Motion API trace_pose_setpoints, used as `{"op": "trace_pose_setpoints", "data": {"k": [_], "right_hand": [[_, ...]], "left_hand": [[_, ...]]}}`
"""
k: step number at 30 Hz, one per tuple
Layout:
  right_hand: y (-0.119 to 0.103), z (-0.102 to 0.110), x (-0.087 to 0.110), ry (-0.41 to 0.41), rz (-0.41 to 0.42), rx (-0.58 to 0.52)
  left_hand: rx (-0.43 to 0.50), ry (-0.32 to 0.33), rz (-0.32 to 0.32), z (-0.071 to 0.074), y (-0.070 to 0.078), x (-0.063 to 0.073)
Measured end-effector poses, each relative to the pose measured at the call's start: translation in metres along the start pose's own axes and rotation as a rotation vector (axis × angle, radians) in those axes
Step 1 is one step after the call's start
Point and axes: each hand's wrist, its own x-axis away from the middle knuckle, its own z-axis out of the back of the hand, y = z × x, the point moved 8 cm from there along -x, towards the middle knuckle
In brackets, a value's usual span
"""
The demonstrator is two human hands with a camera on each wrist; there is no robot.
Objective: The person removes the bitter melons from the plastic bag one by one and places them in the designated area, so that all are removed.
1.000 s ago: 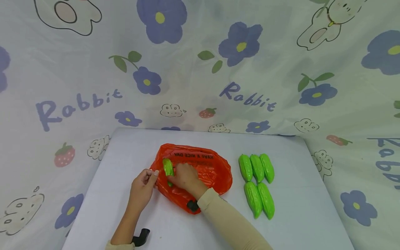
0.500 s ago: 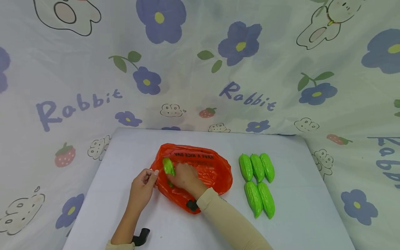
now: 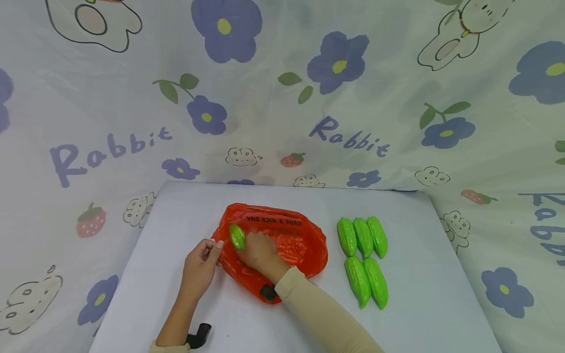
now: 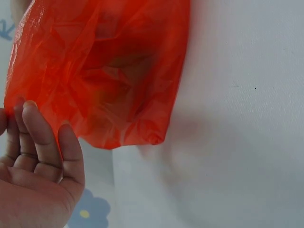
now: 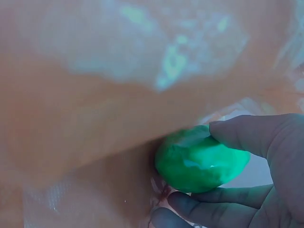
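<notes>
A red plastic bag (image 3: pixel 304 240) lies with its mouth spread, black lettering showing on its far inner side. At its left rim, my left hand (image 3: pixel 200 267) pinches the edge between thumb and index finger; its other fingers (image 4: pixel 40 133) lie against the bag's outside in the left wrist view. My right hand (image 3: pixel 260 252) reaches into the mouth and holds a glossy green bitter melon (image 3: pixel 237 236) near the left wall. In the right wrist view, thumb above and fingers below grip this bitter melon (image 5: pixel 199 164). Its lower part is hidden by the hand in the head view.
To the right of the bag, several more green bitter melons (image 3: pixel 364 238) lie in two rows on the white table (image 3: pixel 423 294). A patterned curtain (image 3: pixel 265 113) stands behind and at both sides. Black wrist mounts (image 3: pixel 200 335) sit on the forearms.
My right hand has shifted slightly left within the bag and turned, so the bitter melon's lower end is now covered. My left hand has stayed at the rim.
</notes>
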Motion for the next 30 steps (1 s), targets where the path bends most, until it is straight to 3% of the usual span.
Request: {"op": "trace_pose_setpoints", "data": {"k": [10,23,30], "right_hand": [[0.003,0.0,0.001,-0.022,0.004,-0.039],[-0.001,-0.001,0.013,0.006,0.094,0.008],[0.004,0.0,0.014,0.001,0.093,-0.033]], "left_hand": [[0.005,0.005,-0.004,-0.001,0.0,0.0],[0.008,0.026,-0.044,0.0,0.002,-0.001],[0.012,0.024,-0.038,0.0,0.001,-0.001]]}}
